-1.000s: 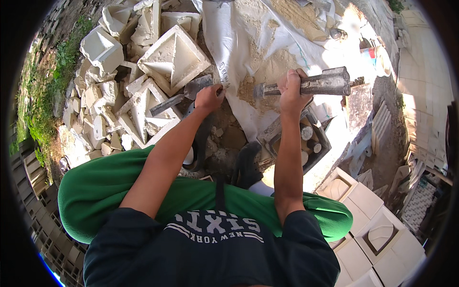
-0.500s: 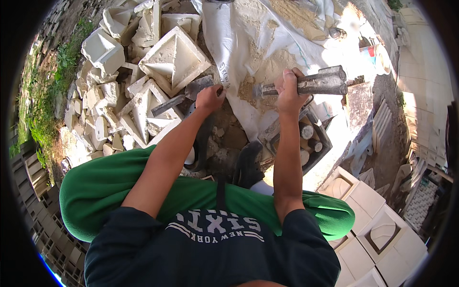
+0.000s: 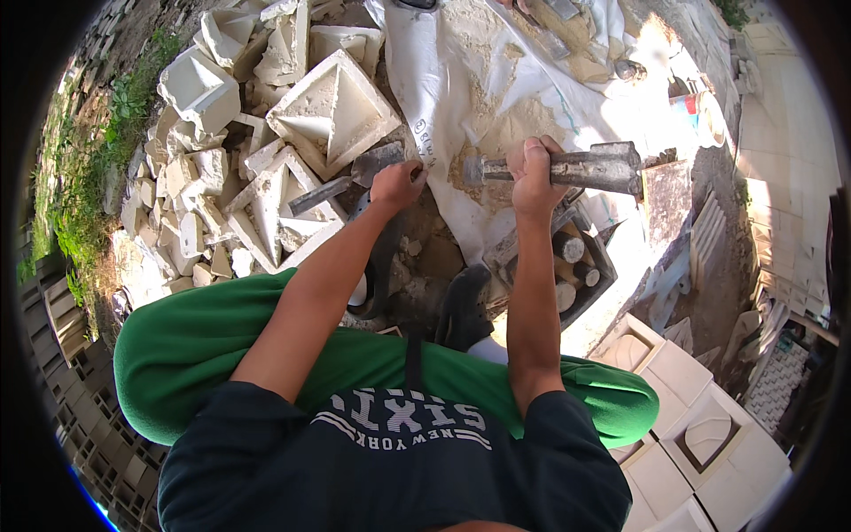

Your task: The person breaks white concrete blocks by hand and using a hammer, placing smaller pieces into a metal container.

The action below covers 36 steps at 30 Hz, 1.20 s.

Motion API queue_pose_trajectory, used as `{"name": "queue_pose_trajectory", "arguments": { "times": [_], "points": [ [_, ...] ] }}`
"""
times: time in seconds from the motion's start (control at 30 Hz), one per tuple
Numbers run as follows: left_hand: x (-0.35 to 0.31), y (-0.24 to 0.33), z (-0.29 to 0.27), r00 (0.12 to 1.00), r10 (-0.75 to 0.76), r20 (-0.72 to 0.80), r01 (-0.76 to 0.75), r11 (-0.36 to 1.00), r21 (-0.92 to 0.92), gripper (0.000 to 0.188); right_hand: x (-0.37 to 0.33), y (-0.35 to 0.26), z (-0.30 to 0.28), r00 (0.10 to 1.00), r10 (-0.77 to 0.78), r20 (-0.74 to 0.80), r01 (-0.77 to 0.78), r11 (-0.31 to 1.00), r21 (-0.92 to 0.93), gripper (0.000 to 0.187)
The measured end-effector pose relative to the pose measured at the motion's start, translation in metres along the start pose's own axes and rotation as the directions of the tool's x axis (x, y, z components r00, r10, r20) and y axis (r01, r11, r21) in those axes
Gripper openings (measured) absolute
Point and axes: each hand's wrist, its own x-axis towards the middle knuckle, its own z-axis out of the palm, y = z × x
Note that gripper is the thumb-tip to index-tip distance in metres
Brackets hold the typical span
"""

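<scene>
My right hand (image 3: 536,182) is wrapped round a thick, dark, worn tool (image 3: 598,168), held level above the white sheet. Its heavy ridged end points right; a narrower grey end lies left of my fingers. I cannot tell its exact kind. My left hand (image 3: 397,184) is closed beside the sheet's edge, and whatever is inside its fingers is hidden. Next to it are a flat grey blade (image 3: 377,161) and a grey bar (image 3: 319,196); whether the hand touches them does not show. Sandy powder (image 3: 523,124) lies on the white sheet (image 3: 417,80).
Broken white moulded blocks (image 3: 332,111) and rubble pile up at left. A dark crate (image 3: 603,279) with several round rods sits below my right hand. Pale square tiles (image 3: 683,390) stand at lower right. Another person's hand (image 3: 516,4) shows at the top edge.
The whole view has shifted slightly. Another person's hand and a grey flat piece now show at the top. The dark tool stays in my right hand, tilted a little differently.
</scene>
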Motion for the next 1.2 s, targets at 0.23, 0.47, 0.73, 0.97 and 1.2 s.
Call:
{"name": "queue_pose_trajectory", "arguments": {
  "times": [0.23,0.47,0.73,0.97,1.2],
  "points": [
    [0.005,0.005,0.0,0.999,-0.022,0.045,0.02,0.999,0.029,0.026,0.006,0.101,-0.015,0.983,-0.169,0.066,0.178,0.972,-0.155,0.026],
    [-0.003,-0.001,0.001,0.999,-0.022,0.044,0.023,1.0,-0.016,0.026,0.004,0.034,-0.011,0.997,0.012,0.07,-0.012,1.0,0.002,0.022],
    [0.004,0.006,0.0,0.999,-0.017,0.033,0.016,1.0,0.017,0.025,0.015,0.088,-0.023,1.0,-0.026,0.014,0.025,0.999,0.04,0.024],
    [-0.001,0.005,-0.003,0.997,-0.047,0.055,0.047,0.999,0.0,0.025,0.015,0.032,-0.026,0.999,-0.024,0.028,0.024,1.0,0.019,0.023],
    [0.003,0.013,-0.005,0.997,-0.032,0.069,0.033,0.999,-0.007,0.024,0.013,0.079,-0.027,0.993,-0.118,0.028,0.12,0.989,-0.082,0.025]
  ]
}}
